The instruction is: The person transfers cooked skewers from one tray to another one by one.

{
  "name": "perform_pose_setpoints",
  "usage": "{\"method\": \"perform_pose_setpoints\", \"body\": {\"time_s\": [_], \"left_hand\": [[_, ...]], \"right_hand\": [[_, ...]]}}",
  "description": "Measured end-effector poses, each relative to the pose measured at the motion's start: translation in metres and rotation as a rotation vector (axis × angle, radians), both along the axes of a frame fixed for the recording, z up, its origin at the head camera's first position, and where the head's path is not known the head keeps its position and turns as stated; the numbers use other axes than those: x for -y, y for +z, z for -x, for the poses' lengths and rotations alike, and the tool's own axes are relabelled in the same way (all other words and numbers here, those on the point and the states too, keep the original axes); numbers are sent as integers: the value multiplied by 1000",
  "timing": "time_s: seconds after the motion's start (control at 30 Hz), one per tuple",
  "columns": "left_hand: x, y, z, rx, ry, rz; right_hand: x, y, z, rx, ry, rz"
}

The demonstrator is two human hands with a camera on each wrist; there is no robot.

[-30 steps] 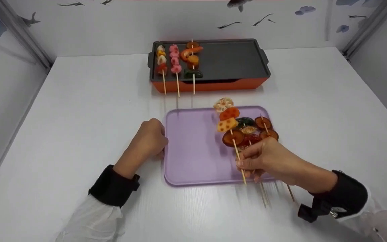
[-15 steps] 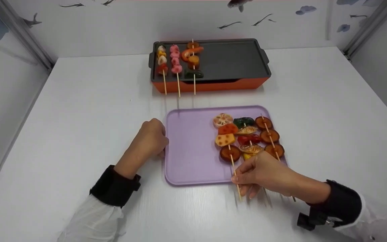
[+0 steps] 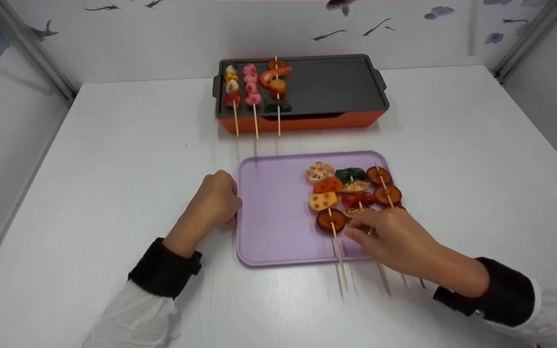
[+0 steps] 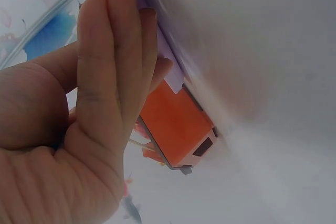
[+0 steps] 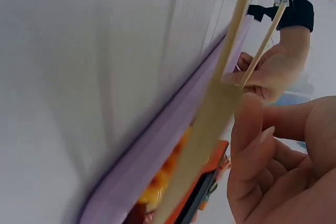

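Note:
My left hand (image 3: 218,198) pinches the left edge of a lilac tray (image 3: 271,208); the left wrist view shows fingers (image 4: 97,51) against that edge. On the tray's right half lie three skewers, sticks poking past the front rim. The leftmost skewer (image 3: 324,200) carries a lotus slice, orange and yellow pieces and a brown round. My right hand (image 3: 399,244) hovers just right of its stick, thumb and forefinger apart and holding nothing. Beneath it are the middle skewer (image 3: 357,198), with green and red pieces, and the skewer of brown rounds (image 3: 387,195), both partly hidden.
Behind the tray stands an orange tabletop grill (image 3: 302,124) with a black plate (image 3: 341,87). Three skewers lie on its left side: a mixed one (image 3: 232,87), a pink one (image 3: 252,87) and one with a shrimp (image 3: 276,82). Patterned walls (image 3: 162,38) enclose the white table (image 3: 128,145).
My right hand has lowered the lotus skewer onto the tray, let it go and shifted slightly right and up. The left hand has stayed at the tray's edge.

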State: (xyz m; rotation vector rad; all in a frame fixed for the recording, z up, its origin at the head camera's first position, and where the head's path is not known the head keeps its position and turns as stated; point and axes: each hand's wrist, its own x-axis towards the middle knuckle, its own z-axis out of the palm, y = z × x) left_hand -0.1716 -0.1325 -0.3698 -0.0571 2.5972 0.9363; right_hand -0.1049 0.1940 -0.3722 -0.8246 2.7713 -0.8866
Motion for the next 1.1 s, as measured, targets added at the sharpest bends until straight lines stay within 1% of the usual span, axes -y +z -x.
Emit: {"method": "perform_pose_setpoints", "body": {"time_s": [0.07, 0.2, 0.23, 0.27, 0.37, 0.43, 0.57, 0.73, 0.83, 0.93, 1.0, 1.1], "left_hand": [[0, 0, 0, -2, -1, -6], [0, 0, 0, 8, 8, -17], [0, 0, 0, 11, 12, -18], [0, 0, 0, 14, 14, -19], [0, -1, 0, 15, 16, -20], [0, -1, 0, 15, 18, -19], [0, -1, -1, 19, 21, -20], [-1, -2, -1, 6, 13, -21], [-1, -1, -2, 0, 9, -21], [0, -1, -2, -10, 3, -23], [1, -2, -2, -18, -5, -28], [2, -2, -3, -23, -21, -19]], "right_hand": [[-7, 2, 3, -147, -17, -44], [-24, 4, 13, -337, -79, -108], [-29, 4, 17, -371, -96, -117], [-34, 5, 20, -383, -118, -124], [-50, 7, 32, -369, -189, -139], [-61, 7, 40, -312, -234, -140], [-80, 3, 53, -136, -282, -134], [-93, -2, 61, 115, -321, -132], [-96, -5, 63, 248, -319, -129], [-97, -7, 65, 332, -290, -116], [-96, -8, 66, 364, -272, -102], [-95, -8, 66, 388, -265, -89]]}}
